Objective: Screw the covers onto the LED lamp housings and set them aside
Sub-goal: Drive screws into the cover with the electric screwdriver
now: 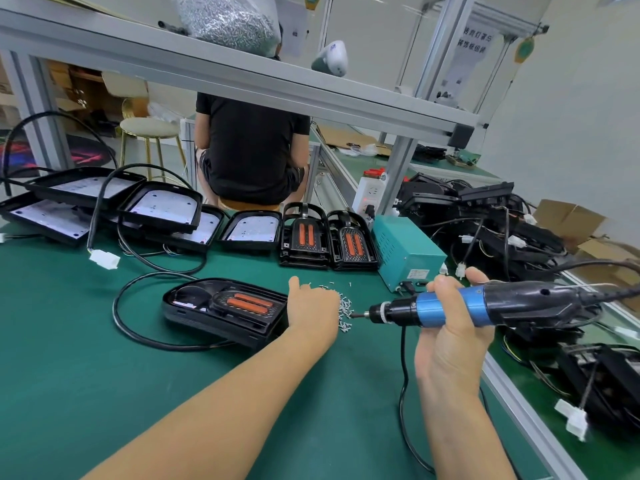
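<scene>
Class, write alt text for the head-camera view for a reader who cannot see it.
A person's right hand grips a blue electric screwdriver, its tip aimed at a pile of small screws that the left hand reaches into on a green workbench. A black LED lamp housing with its cover on lies just left of that hand.

green bench [69, 358], lamp housings [225, 308], screws [346, 306]

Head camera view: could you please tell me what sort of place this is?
Probably a lamp assembly line: a green workbench, an electric screwdriver in the right hand, loose screws, and stacked lamp housings.
</scene>
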Action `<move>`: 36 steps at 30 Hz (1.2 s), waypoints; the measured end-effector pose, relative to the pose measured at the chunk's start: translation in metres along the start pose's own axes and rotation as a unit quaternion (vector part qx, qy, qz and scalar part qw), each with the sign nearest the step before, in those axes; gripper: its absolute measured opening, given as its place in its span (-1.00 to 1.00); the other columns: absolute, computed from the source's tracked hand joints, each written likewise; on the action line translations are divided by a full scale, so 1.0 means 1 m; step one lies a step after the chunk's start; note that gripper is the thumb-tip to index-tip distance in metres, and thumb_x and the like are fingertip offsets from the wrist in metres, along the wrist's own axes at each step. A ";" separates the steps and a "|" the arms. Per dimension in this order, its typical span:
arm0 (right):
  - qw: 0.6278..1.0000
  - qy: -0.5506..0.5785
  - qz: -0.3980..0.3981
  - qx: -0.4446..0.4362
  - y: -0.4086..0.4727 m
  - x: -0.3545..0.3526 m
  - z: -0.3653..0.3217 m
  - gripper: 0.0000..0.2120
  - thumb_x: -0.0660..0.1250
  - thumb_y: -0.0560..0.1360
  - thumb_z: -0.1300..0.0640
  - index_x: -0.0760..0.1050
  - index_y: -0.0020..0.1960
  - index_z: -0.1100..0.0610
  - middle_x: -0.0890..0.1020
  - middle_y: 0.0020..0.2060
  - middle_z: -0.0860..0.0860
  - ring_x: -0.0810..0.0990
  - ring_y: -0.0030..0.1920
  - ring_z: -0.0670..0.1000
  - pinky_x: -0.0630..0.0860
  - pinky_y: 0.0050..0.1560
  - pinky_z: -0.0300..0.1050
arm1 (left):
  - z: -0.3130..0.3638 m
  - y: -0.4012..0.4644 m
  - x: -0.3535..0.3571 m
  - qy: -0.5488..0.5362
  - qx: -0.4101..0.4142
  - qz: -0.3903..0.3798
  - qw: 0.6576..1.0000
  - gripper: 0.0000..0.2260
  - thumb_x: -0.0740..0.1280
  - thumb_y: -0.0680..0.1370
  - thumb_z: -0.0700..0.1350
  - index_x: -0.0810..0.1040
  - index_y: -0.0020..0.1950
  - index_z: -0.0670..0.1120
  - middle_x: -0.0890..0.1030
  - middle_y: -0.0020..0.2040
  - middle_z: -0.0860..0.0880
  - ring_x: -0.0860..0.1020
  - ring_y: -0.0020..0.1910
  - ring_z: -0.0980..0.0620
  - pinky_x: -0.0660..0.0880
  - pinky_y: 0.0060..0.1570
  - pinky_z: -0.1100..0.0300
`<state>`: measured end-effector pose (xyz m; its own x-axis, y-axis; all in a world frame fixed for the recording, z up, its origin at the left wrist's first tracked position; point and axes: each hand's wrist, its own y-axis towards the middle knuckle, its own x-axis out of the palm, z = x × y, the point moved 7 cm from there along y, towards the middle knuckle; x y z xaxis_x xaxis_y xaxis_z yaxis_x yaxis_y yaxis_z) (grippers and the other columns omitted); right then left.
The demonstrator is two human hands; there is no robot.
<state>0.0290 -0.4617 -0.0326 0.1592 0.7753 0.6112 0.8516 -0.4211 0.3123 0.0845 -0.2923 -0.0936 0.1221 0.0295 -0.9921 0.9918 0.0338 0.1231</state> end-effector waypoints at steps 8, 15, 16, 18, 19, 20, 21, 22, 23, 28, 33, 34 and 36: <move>1.000 0.003 0.011 0.009 -0.001 -0.001 0.003 -0.66 0.33 0.48 0.41 0.43 0.11 0.04 0.55 -0.28 -0.07 0.52 -0.13 -0.03 0.50 0.09 -0.12 | 0.003 0.008 0.006 0.005 0.004 -0.039 0.999 -0.77 0.24 0.46 -0.27 0.26 -0.32 -0.06 0.38 -0.37 0.01 0.39 -0.25 -0.01 0.19 0.21 0.02; 1.000 0.001 0.010 0.011 0.001 0.000 0.000 -0.67 0.34 0.49 0.39 0.44 0.09 0.01 0.52 -0.24 -0.04 0.51 -0.14 -0.03 0.52 0.05 -0.15 | -0.001 0.012 -0.001 -0.007 0.040 0.014 0.999 -0.83 0.27 0.48 -0.32 0.34 -0.14 -0.08 0.59 -0.02 -0.10 0.49 0.03 -0.11 0.24 -0.07 0.10; 1.000 0.000 0.012 0.012 0.001 0.000 0.001 -0.67 0.34 0.49 0.38 0.44 0.10 0.02 0.52 -0.25 -0.05 0.51 -0.14 -0.03 0.51 0.03 -0.16 | -0.002 0.012 0.000 -0.002 0.047 0.011 0.999 -0.82 0.27 0.47 -0.34 0.33 -0.17 -0.09 0.58 -0.04 -0.10 0.49 -0.01 -0.11 0.24 -0.07 0.11; 1.000 0.005 0.010 0.018 0.001 0.001 0.003 -0.68 0.33 0.49 0.39 0.43 0.11 0.03 0.52 -0.24 -0.05 0.52 -0.14 -0.04 0.52 -0.01 -0.18 | -0.004 0.011 0.001 -0.012 0.045 0.008 0.999 -0.77 0.25 0.46 -0.35 0.27 -0.27 -0.10 0.55 -0.16 -0.07 0.44 -0.12 -0.07 0.21 -0.05 0.10; 1.000 0.007 0.006 0.019 0.001 0.002 0.004 -0.68 0.33 0.49 0.39 0.43 0.11 0.04 0.53 -0.24 -0.05 0.52 -0.15 -0.04 0.52 -0.02 -0.18 | -0.008 0.011 0.000 -0.018 0.034 0.006 0.999 -0.74 0.24 0.46 -0.35 0.25 -0.32 -0.09 0.51 -0.24 -0.06 0.42 -0.16 -0.07 0.21 -0.03 0.10; 1.000 0.007 0.004 0.018 0.001 0.002 0.004 -0.68 0.33 0.49 0.39 0.43 0.11 0.04 0.53 -0.24 -0.05 0.52 -0.15 -0.04 0.53 -0.03 -0.19 | -0.012 0.012 -0.003 -0.027 0.021 0.008 0.999 -0.74 0.24 0.45 -0.35 0.27 -0.33 -0.08 0.50 -0.28 -0.05 0.44 -0.15 -0.08 0.22 0.00 0.09; 1.000 0.003 0.004 0.015 0.001 0.002 0.004 -0.67 0.33 0.49 0.40 0.43 0.11 0.04 0.53 -0.25 -0.04 0.52 -0.16 -0.04 0.52 -0.03 -0.19 | -0.017 0.015 -0.004 -0.039 0.008 0.009 0.999 -0.79 0.25 0.45 -0.34 0.35 -0.30 -0.08 0.53 -0.27 -0.06 0.49 -0.11 -0.09 0.23 0.05 0.08; 1.000 -0.001 0.006 0.011 0.002 0.001 0.004 -0.67 0.33 0.49 0.40 0.43 0.11 0.04 0.52 -0.25 -0.04 0.52 -0.16 -0.04 0.52 -0.02 -0.17 | -0.023 0.017 -0.006 -0.061 -0.005 0.007 0.998 -0.83 0.25 0.45 -0.33 0.46 -0.22 -0.06 0.58 -0.22 -0.05 0.52 -0.06 -0.08 0.23 0.11 0.07; 1.000 -0.002 0.010 0.010 0.002 0.000 0.004 -0.67 0.33 0.49 0.40 0.43 0.10 0.05 0.52 -0.25 -0.04 0.51 -0.17 -0.05 0.50 0.00 -0.15 | -0.029 0.020 -0.006 -0.087 -0.019 0.001 0.996 -0.80 0.25 0.46 -0.33 0.54 -0.14 -0.04 0.62 -0.16 -0.04 0.54 -0.03 -0.07 0.21 0.17 0.06; 1.000 0.005 0.020 0.020 0.004 -0.005 0.009 -0.67 0.34 0.48 0.41 0.45 0.08 0.03 0.51 -0.26 -0.05 0.52 -0.17 -0.05 0.50 0.02 -0.13 | -0.033 0.022 0.000 -0.106 -0.019 -0.045 0.993 -0.78 0.20 0.47 -0.32 0.47 -0.19 0.01 0.54 -0.23 0.00 0.47 -0.18 -0.07 0.13 0.36 -0.04; 0.999 0.010 0.008 0.030 0.004 -0.005 0.011 -0.68 0.34 0.48 0.39 0.46 0.07 0.01 0.53 -0.26 -0.04 0.52 -0.17 -0.05 0.49 0.00 -0.15 | -0.033 0.025 -0.002 -0.113 -0.011 -0.088 0.990 -0.80 0.20 0.47 -0.29 0.47 -0.20 0.01 0.53 -0.23 0.01 0.53 -0.07 -0.06 0.07 0.38 -0.10; 0.999 0.008 0.006 0.031 0.004 -0.005 0.011 -0.68 0.35 0.48 0.38 0.46 0.08 0.01 0.54 -0.26 -0.05 0.52 -0.18 -0.06 0.50 0.00 -0.16 | -0.034 0.026 -0.004 -0.101 0.004 -0.102 0.990 -0.81 0.22 0.46 -0.29 0.47 -0.20 0.00 0.53 -0.23 0.00 0.54 -0.03 -0.06 0.06 0.38 -0.12; 0.999 0.005 0.008 0.033 0.004 -0.007 0.011 -0.68 0.35 0.48 0.38 0.47 0.08 0.00 0.53 -0.25 -0.05 0.53 -0.18 -0.06 0.49 0.01 -0.15 | -0.033 0.025 -0.005 -0.044 0.047 -0.135 0.989 -0.85 0.32 0.42 -0.28 0.50 -0.21 -0.02 0.58 -0.21 0.00 0.54 0.01 -0.06 0.08 0.33 -0.13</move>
<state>0.0366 -0.4632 -0.0435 0.1683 0.7637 0.6233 0.8801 -0.4012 0.2540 0.1072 -0.2583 -0.0851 -0.1479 -0.0558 -0.9874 0.9874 -0.0647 -0.1443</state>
